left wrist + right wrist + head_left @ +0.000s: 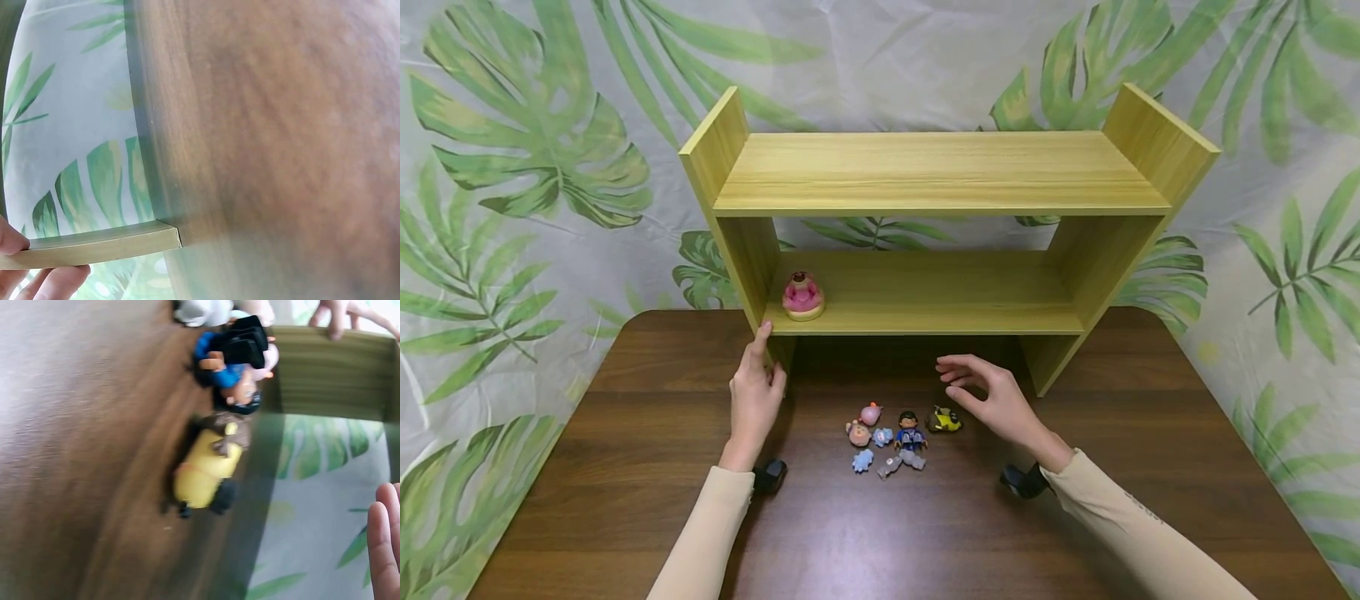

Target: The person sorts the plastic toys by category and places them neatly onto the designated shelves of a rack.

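My left hand (757,398) holds the lower left side panel of a wooden shelf (925,327); in the left wrist view, fingers lie on both faces of the panel (106,245). My right hand (996,402), its fingers relaxed and nothing in them, hovers in front of the shelf's right half. Nearest to it, a yellow and dark toy figure (945,419) lies on the table. Beside that is a toy figure in blue (910,433) with black hair. A pink toy bear (803,297) sits at the left end of the middle board.
Left of the blue figure lie a pink round toy (870,414), a peach-coloured toy (857,433) and small light-blue toys (862,460). Grey pieces (912,459) lie in front. The shelf's top board (940,171) stands between raised side panels, on a brown table (647,417) before a leaf-patterned cloth.
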Available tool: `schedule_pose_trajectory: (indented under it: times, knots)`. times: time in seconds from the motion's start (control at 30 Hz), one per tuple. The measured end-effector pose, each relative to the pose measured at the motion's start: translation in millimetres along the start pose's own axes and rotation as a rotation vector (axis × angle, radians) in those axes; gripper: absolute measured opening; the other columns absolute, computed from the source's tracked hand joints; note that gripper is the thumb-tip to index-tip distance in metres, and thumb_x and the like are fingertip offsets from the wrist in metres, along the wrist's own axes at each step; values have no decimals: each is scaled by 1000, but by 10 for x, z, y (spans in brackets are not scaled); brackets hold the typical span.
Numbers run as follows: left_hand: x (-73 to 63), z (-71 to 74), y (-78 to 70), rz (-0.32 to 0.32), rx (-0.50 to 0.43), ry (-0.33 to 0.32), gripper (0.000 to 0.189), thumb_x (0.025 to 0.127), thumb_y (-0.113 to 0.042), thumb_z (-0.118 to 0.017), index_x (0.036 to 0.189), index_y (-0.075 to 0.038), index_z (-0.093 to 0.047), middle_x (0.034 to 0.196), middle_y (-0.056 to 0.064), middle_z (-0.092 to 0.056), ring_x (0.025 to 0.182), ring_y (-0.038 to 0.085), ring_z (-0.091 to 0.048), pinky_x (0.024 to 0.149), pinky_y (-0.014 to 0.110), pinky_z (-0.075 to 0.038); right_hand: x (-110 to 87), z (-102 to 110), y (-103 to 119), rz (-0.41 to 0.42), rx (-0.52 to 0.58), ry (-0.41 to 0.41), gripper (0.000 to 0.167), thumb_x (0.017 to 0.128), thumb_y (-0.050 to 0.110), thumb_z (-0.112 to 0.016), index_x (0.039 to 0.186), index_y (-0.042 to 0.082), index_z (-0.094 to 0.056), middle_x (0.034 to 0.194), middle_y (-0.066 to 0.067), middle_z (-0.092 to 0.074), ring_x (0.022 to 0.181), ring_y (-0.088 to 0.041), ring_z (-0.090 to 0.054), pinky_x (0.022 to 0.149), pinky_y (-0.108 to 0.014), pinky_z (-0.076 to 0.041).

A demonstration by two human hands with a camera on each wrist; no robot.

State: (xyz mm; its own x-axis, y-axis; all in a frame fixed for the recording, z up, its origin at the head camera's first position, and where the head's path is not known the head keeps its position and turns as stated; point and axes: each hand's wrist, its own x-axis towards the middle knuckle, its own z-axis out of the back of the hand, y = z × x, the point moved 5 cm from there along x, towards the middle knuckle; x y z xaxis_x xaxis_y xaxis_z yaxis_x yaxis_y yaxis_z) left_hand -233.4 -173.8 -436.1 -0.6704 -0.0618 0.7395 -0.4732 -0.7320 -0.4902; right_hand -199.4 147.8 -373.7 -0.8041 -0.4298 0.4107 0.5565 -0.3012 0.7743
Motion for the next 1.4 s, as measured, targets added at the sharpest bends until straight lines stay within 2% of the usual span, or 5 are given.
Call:
schedule_pose_trajectory:
  times: [0.4,0.63,0.9,1.13,1.4]
  knots:
    - [0,-1,3,-6,3,2,86,80,19,-55,145,-31,-29,113,22,-57,50,12,-29,46,32,-31,-143,-24,-220,-79,-1,19,37,84,-12,-63,120,-9,-57,112,-27,-61,96,-42,-60,81,-45,-50]
    - [6,5,-3,14,-8,20,82,83,14,-54,146,-31,-28,113,22,-55,51,15,-31,47,34,-31,-288,-87,-717,-150,-35,36,40,85,-6,-66,123,-2,-58,115,-16,-63,98,-28,-61,82,-43,-50]
    - [4,14,-16,14,-7,16,82,83,14,-54,146,-32,-28,111,22,-56,51,15,-31,48,34,-32,-361,-154,-852,-175,-61,69,40,84,-4,-68,122,-6,-58,115,-20,-62,98,-34,-60,80,-47,-50]
    - [6,9,-13,21,-12,22,83,82,15,-53,146,-32,-28,111,21,-55,51,15,-31,47,34,-31,-375,-180,-931,-230,-92,112,39,83,-1,-70,121,-2,-60,115,-15,-63,98,-27,-60,81,-40,-50]
    - [-1,7,-7,10,-3,16,84,82,15,-54,146,-32,-27,111,21,-55,51,15,-32,47,33,-32,-376,-205,-961,-251,-122,142,36,82,-1,-71,117,-2,-62,107,-12,-64,91,-24,-61,75,-33,-52]
